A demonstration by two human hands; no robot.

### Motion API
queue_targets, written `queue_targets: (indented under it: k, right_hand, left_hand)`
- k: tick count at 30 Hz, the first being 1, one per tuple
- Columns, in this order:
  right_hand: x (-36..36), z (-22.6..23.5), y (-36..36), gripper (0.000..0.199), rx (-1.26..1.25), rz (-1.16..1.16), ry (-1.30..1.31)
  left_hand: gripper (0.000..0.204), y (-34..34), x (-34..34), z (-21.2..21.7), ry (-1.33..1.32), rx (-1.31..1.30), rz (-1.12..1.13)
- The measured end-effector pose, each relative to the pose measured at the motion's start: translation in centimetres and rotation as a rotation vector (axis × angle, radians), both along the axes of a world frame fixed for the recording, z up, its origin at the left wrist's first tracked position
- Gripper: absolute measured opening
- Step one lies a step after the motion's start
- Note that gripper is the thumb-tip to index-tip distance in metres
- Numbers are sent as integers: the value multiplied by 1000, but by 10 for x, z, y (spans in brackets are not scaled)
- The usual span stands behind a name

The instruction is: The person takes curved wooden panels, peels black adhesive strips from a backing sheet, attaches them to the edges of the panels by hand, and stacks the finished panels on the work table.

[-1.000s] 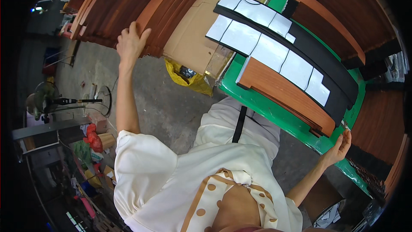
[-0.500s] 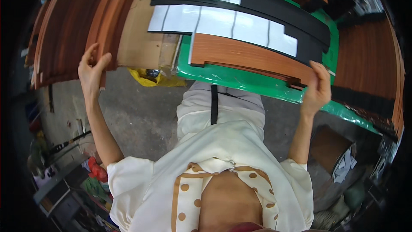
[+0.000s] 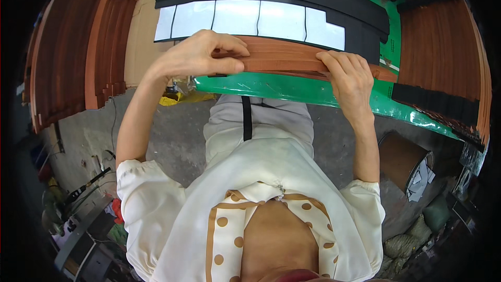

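Observation:
A brown wood-grain strip point(image 3: 284, 61) lies along the near edge of the green-covered table point(image 3: 261, 88). My left hand point(image 3: 201, 56) is bent over its left end, fingertips above and thumb below, closed on it. My right hand point(image 3: 348, 75) grips the strip's right part, fingers curled over the top and the thumb hidden. Just beyond it lie black strips point(image 3: 360, 36) bearing white glossy pieces point(image 3: 237, 18) parted by dark lines. Whether more than one brown piece is stacked under my hands, I cannot tell.
Stacks of brown strips stand at the left point(image 3: 109, 42) and a brown stack point(image 3: 441, 47) at the right. Cardboard point(image 3: 143, 26) covers the table's left part. Below are a yellow bag point(image 3: 182, 99) and a brown bin point(image 3: 407, 164) with white scraps.
My left hand has left the stack at the left and come right to the brown strip. My right hand has moved slightly left and now closes on the strip.

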State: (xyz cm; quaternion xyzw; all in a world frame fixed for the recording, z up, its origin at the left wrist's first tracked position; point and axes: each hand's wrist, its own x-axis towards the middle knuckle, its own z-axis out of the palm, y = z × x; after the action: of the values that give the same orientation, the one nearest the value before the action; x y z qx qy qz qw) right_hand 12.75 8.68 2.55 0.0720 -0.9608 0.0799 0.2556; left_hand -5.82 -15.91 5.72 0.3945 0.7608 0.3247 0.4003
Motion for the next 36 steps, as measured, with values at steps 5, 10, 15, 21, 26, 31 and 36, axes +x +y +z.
queue_targets:
  k: [5,10,15,21,26,31,36]
  right_hand:
    - [-9,-2,3,31,-138,-53,-237]
    - [-14,8,9,35,-208,-18,-326]
    - [-11,10,8,40,-204,-47,-373]
    - [-16,23,4,46,-164,-8,-390]
    - [-52,44,11,43,-194,81,-249]
    - [-161,10,23,11,-120,169,-289]
    - [-244,-54,20,12,63,145,-402]
  left_hand:
    - [57,-17,-3,-11,244,112,-23]
    - [46,-23,0,-21,244,196,108]
    - [56,-23,0,-19,241,147,93]
    - [84,-45,-29,-33,-130,501,216]
    - [46,-17,-83,-45,262,373,245]
    - [23,51,-121,-95,845,362,-152]
    - [29,74,-119,-113,831,273,-171]
